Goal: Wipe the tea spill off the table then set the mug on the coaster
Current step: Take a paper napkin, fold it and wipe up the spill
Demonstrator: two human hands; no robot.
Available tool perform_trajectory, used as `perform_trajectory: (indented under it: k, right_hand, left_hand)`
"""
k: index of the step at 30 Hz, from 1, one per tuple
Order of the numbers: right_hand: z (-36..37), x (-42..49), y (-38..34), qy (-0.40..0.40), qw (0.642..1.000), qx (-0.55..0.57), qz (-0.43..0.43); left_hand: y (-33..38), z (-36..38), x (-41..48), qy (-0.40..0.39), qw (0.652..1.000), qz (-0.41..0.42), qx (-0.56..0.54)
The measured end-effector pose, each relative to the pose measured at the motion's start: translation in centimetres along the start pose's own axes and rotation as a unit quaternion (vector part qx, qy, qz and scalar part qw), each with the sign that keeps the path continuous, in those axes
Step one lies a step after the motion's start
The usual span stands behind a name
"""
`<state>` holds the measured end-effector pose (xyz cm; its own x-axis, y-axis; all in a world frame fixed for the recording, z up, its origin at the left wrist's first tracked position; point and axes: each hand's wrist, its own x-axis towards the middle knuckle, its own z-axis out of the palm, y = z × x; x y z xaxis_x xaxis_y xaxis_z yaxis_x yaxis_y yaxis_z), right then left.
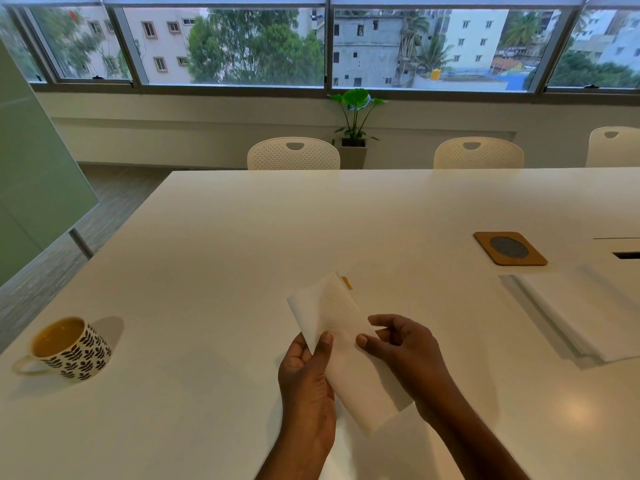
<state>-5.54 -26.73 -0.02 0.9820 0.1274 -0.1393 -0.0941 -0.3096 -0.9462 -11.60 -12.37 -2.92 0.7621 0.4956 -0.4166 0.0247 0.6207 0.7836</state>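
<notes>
Wiping step, not started yet: I'm readying the tissue [341, 348], a folded white sheet raised just off the worktop [214, 237]. My left hand [306, 375] comes up from 6 o'clock, thumb pressed on the sheet's left edge, fingers curled under it, gripping. My right hand [401, 348] reaches in from 5 o'clock, thumb and forefinger pinching the right edge, the other fingers loosely bent. Both forearms angle in toward the middle.

Just past the tissue's far tip, at 12 o'clock, a small amber patch peeks out: the spill [347, 283], I reckon, mostly hidden behind the sheet. Next I should lower the tissue flat onto it and press down.

The mug [69, 348] stands upright at 9 o'clock, full of tea, well apart. Its coaster [509, 248] sits at 2 o'clock, bare, just beyond a stack of tissues [581, 317].
</notes>
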Motion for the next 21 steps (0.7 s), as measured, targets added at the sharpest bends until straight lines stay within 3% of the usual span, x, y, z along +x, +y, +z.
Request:
perform_trajectory:
  k: [13, 21]
  right_hand:
    - [-0.4, -1.0, -0.6, -0.026, 0.999, 0.036, 0.009]
    - [-0.3, -1.1, -0.4, -0.03, 0.999, 0.044, 0.005]
  left_hand:
    - [1.9, -0.8, 0.5, -0.04, 0.994, -0.022, -0.098]
    - [1.8, -1.3, 0.9, -0.017, 0.996, -0.015, -0.085]
